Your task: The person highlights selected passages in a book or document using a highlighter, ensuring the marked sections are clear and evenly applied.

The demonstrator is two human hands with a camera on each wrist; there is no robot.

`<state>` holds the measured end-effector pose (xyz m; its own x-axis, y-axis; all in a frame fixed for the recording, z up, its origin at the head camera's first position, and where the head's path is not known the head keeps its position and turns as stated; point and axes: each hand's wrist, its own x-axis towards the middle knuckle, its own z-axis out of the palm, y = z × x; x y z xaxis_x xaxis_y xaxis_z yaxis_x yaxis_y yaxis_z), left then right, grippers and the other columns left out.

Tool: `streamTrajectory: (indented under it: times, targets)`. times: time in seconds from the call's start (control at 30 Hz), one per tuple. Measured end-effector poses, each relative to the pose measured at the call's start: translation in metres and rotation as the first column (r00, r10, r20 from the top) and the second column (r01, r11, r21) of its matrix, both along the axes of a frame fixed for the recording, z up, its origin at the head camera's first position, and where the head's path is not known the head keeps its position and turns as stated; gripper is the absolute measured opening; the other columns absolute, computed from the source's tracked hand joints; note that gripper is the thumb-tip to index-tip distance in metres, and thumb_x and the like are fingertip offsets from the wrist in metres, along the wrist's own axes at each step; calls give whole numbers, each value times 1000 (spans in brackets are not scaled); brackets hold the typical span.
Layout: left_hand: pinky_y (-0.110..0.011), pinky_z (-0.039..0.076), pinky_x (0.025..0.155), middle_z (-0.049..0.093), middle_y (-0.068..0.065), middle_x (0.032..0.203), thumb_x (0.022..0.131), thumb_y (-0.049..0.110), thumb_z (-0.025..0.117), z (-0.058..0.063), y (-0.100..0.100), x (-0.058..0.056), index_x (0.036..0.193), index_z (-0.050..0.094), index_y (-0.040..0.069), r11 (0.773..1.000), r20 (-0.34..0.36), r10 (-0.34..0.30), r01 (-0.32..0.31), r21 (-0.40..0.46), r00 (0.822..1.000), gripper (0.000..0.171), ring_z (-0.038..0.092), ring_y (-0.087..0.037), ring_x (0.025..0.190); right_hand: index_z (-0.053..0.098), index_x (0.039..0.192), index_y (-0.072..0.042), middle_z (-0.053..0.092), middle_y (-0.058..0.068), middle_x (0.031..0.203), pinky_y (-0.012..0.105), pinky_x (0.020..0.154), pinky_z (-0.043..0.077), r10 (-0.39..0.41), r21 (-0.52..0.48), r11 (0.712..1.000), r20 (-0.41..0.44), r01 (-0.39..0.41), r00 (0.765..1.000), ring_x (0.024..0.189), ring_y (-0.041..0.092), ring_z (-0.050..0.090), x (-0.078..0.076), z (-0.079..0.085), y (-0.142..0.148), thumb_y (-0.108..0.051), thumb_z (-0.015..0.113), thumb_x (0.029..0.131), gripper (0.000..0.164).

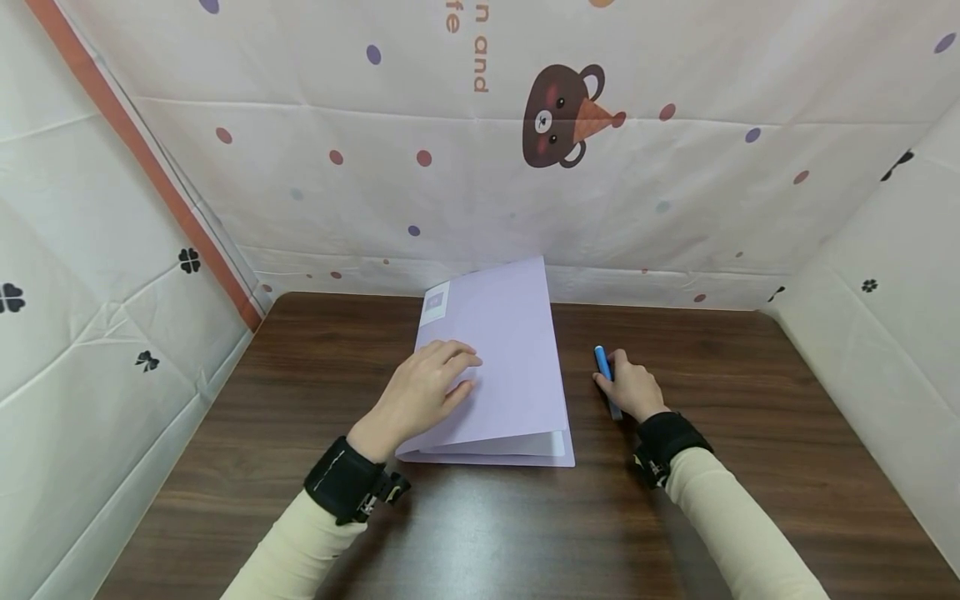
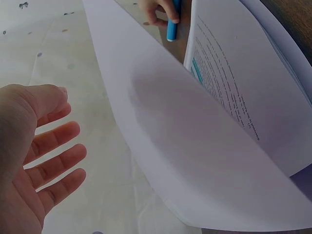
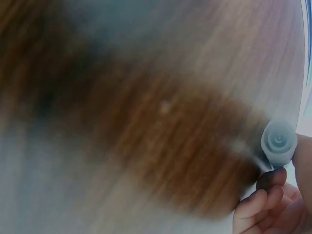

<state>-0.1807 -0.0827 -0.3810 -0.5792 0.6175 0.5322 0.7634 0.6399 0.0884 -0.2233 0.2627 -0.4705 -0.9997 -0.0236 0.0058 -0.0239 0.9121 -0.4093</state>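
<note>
A lilac folder (image 1: 510, 350) lies on the table, its cover partly raised and a white label (image 1: 435, 302) at its upper left corner. Printed sheets (image 2: 234, 73) with a teal strip beside the text show under the cover in the left wrist view. My left hand (image 1: 423, 387) is over the folder's left side, fingers loosely bent and holding nothing; in its wrist view they stand apart from the cover. To the right of the folder, my right hand (image 1: 636, 387) pinches a blue marker (image 1: 602, 362) close over the table. The marker's pale end (image 3: 279, 140) faces the right wrist camera.
The dark wood table (image 1: 480, 533) runs back to a white cloth wall (image 1: 480, 192) printed with dots and a bear. More cloth hangs at the left side (image 1: 97, 400) and right side (image 1: 892, 358).
</note>
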Motion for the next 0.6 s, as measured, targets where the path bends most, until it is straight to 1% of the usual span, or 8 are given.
streamTrajectory:
  times: [0.27,0.47,0.6]
  targets:
    - [-32,46,81,57,-3,110,82,19,64,1,-1,-2,105,61,12,1000,7,0,0,-15,1000,24,52,-17,97,40,116,3,58,19,74,37,47,44,3,3,1000,-3,-3,1000,56,23,52,-1,0,0,-30,53,90,45]
    - [-33,46,79,58,-3,108,79,17,67,-1,-4,-7,103,61,12,1000,-6,-6,6,-25,1000,25,53,-18,95,43,116,1,54,11,65,36,45,40,-9,27,1000,-26,9,1000,53,22,49,-2,4,0,-33,52,90,44]
    - [-32,46,78,58,-3,107,79,16,67,-1,-7,-11,103,62,12,999,-9,-9,8,-33,1000,25,53,-18,93,45,115,0,55,11,65,37,45,41,-10,48,999,-43,12,999,52,22,48,-4,6,1,-34,48,91,42]
